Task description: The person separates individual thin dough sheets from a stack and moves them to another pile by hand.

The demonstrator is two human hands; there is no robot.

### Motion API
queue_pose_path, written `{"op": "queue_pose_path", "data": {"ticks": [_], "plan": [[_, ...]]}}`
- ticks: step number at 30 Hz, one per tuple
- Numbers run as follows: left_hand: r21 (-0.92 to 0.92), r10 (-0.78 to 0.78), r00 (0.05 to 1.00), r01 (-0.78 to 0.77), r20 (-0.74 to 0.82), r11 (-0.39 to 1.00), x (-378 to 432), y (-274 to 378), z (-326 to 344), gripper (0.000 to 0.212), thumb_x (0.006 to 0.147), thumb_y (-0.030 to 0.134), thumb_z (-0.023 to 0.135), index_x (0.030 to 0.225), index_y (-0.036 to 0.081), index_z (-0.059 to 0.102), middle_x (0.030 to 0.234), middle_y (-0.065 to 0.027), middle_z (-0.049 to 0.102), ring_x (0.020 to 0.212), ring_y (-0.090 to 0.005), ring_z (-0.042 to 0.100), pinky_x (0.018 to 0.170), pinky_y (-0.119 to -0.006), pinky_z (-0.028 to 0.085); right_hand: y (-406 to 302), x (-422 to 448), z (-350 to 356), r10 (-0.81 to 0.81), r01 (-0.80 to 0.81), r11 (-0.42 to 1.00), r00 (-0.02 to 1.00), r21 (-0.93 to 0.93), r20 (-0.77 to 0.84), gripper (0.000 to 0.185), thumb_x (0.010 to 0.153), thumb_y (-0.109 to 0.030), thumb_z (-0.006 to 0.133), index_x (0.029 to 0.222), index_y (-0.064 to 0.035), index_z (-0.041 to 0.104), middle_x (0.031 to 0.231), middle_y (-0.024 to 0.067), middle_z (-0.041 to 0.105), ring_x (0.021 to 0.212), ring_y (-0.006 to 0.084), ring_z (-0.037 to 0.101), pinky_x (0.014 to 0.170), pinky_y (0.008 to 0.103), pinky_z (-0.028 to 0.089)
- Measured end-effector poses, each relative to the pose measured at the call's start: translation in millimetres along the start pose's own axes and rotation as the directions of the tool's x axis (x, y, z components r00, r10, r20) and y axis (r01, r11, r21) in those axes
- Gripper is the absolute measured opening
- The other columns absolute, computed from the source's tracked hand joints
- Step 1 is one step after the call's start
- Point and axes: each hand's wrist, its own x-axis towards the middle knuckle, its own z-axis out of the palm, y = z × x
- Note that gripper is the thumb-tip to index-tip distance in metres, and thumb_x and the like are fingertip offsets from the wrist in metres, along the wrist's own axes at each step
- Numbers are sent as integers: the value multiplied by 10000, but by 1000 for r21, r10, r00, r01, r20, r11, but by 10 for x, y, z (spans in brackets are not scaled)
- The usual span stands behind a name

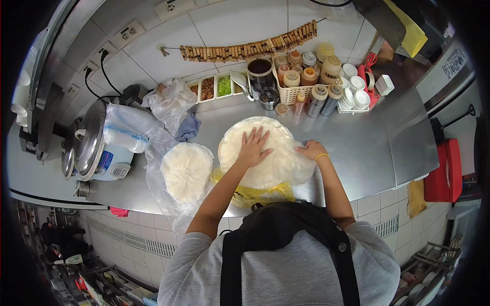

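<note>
A large stack of thin, pale round wrappers (249, 134) lies on yellow plastic (264, 195) on the steel counter. My left hand (254, 148) rests flat on the stack with its fingers spread. At the stack's right side, my right hand (312, 150) pinches the edge of one translucent sheet (304, 164), which is partly lifted and hangs past the stack's rim. To the left, a smaller stack of pale rounds (187, 172) lies on clear plastic (157, 172).
Behind the stack stand a basket (293, 93) of squeeze bottles, topping tubs (224, 85), a dark jar (261, 74) and small white dishes (358, 84). Large lidded cookers (92, 141) stand on the left. A person in dark clothing (63, 239) is far off at lower left.
</note>
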Motion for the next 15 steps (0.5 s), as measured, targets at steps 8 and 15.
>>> {"op": "queue_pose_path", "data": {"ticks": [8, 15], "plan": [[27, 27, 997, -26, -71, 999, -26, 11, 53, 661, 889, 514, 421, 1430, 172, 257, 1493, -114, 193, 1375, -318, 161, 1076, -576, 85, 428, -382, 43, -170, 162, 925, 985, 343, -5, 367, 761, -379, 694, 744, -14, 654, 660, 139, 604, 621, 212, 572, 628, 331, 461], [22, 19, 998, -17, -64, 1000, -50, 3, 46, 651, 895, 503, 417, 1431, 172, 255, 1497, -112, 182, 1379, -317, 147, 1078, -573, 75, 707, -868, -260, -156, 108, 886, 985, 450, 70, 309, 791, -280, 701, 746, 17, 630, 631, 26, 545, 599, 85, 457, 575, 269, 422]]}}
